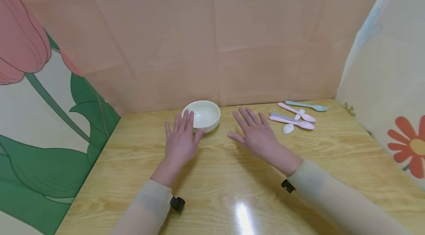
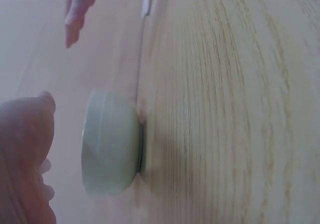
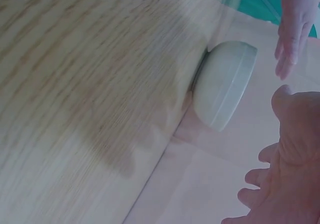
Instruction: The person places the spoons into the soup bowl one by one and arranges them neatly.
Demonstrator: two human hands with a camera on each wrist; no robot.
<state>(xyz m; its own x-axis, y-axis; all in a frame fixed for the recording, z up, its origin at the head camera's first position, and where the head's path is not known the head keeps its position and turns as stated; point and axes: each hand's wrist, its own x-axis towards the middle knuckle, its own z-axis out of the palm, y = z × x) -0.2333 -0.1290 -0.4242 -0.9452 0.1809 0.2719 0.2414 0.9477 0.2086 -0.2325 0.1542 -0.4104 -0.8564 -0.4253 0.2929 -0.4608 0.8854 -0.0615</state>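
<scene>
A white bowl (image 1: 206, 116) stands upright near the back edge of the table. My left hand (image 1: 180, 141) hovers over the wood in front of it, fingers spread and straight, overlapping the bowl's left side in the head view. In the left wrist view the bowl (image 2: 112, 144) is apart from that hand (image 2: 25, 154). My right hand (image 1: 257, 133) is held above the table to the bowl's right, its fingers extended and holding nothing. The right wrist view shows the bowl (image 3: 225, 84) beyond this hand (image 3: 287, 159).
Several plastic spoons lie in a loose pile at the back right, among them a light blue spoon (image 1: 307, 105), a pink spoon (image 1: 307, 117) and a white spoon (image 1: 288, 128). A peach cloth (image 1: 212, 43) hangs behind the wooden table (image 1: 212, 176); printed cloths border both sides.
</scene>
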